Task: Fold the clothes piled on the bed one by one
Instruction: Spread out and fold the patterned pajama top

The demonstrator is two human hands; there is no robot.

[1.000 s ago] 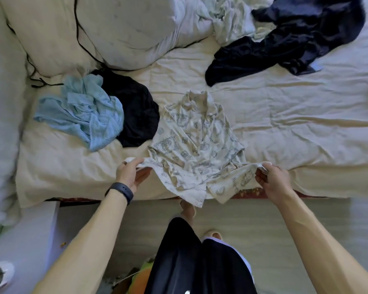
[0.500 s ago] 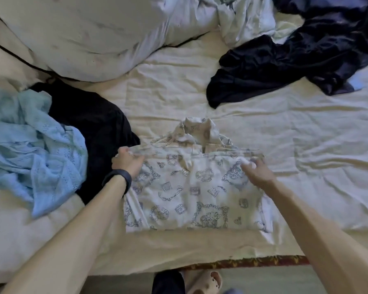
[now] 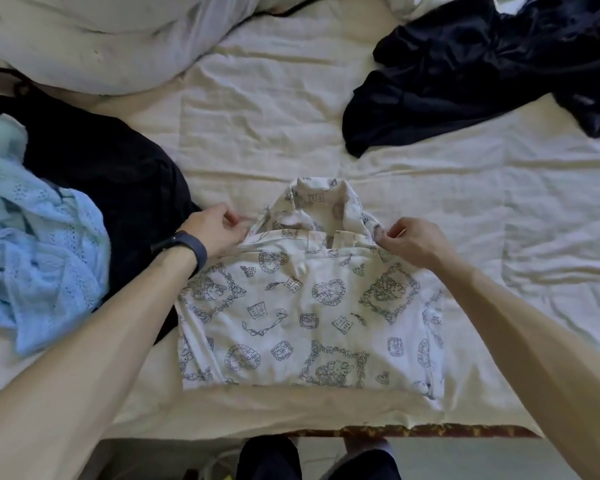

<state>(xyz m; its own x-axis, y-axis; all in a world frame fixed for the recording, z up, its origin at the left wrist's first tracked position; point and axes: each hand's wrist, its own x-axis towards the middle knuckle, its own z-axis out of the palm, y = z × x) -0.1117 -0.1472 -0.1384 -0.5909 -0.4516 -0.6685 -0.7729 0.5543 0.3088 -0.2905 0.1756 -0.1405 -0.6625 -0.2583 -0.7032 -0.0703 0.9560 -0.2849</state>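
So the big bed [image 3: 291, 133] has three crumpled clothes left to fold: a dark blue one [image 3: 465, 71], a black one [image 3: 111, 174] and a light blue one [image 3: 32, 254]. Near the bed's front edge lies the white picture shirt [image 3: 309, 317], half folded and flat. The left hand [image 3: 215, 230] and right hand [image 3: 413, 240] pinch its top edge with their fingers.

Place: home bedroom.
Bed [image 3: 291, 133]: wrinkled cream sheet, patterned mattress edge along the near side.
Bedding: bulky pale duvet [image 3: 101, 39] bunched at the far left.
Laundry: light blue knit [image 3: 32, 254], black garment [image 3: 118, 174], dark navy heap [image 3: 482, 64], printed white top [image 3: 309, 323], all lying on the sheet.
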